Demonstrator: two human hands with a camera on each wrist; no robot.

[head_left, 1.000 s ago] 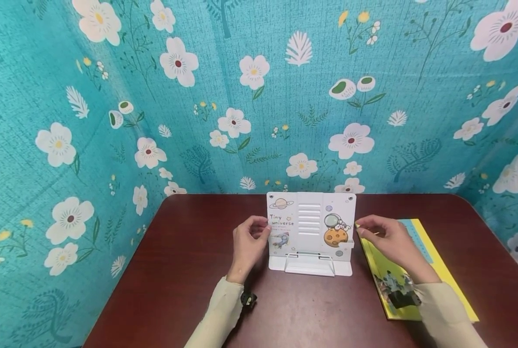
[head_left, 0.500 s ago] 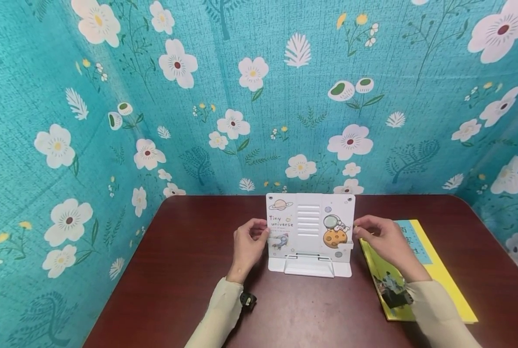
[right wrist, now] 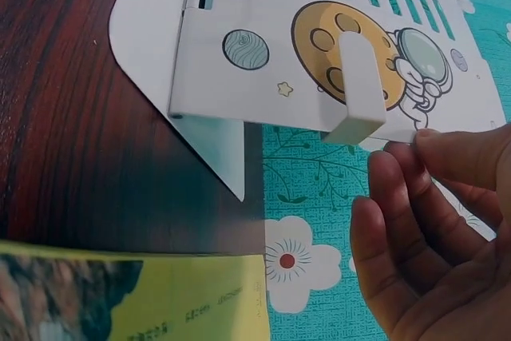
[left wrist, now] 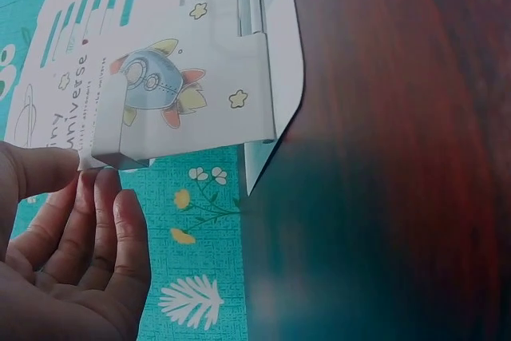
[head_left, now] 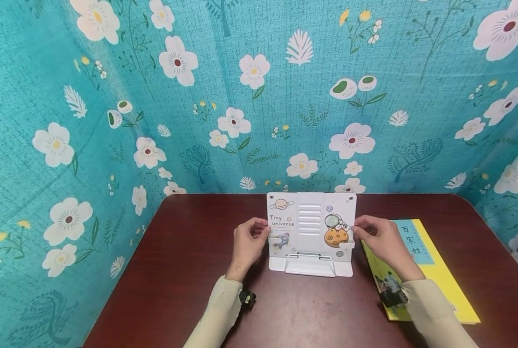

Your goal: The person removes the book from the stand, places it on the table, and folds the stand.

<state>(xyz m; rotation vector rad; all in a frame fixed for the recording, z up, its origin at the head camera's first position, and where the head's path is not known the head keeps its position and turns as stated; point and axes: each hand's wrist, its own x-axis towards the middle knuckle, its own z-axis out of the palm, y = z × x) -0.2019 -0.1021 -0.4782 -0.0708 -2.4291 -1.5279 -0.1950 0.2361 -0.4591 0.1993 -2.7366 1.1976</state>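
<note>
A white metal book stand [head_left: 309, 244] with a rocket, an astronaut and the words "Tiny universe" stands upright on the table. Its back plate leans on a flat base, with a wire page holder [head_left: 309, 265] folded low at the front. My left hand [head_left: 248, 244] pinches the stand's left edge between thumb and fingers, just beside a small bent clip [left wrist: 112, 129]. On the opposite edge, my right hand [head_left: 382, 241] pinches the plate near the other clip [right wrist: 361, 89]. The fingertips behind the plate are partly hidden.
A yellow book [head_left: 448, 285] with a blue title label lies flat at the right, partly under my right forearm. The dark red-brown table [head_left: 189, 270] ends at the back against a teal flowered cloth [head_left: 259, 96]. A black strap sits on each wrist.
My right hand has shifted slightly left against the stand's edge, uncovering more of the book's blue label. The left hand and the stand stay nearly where they were.
</note>
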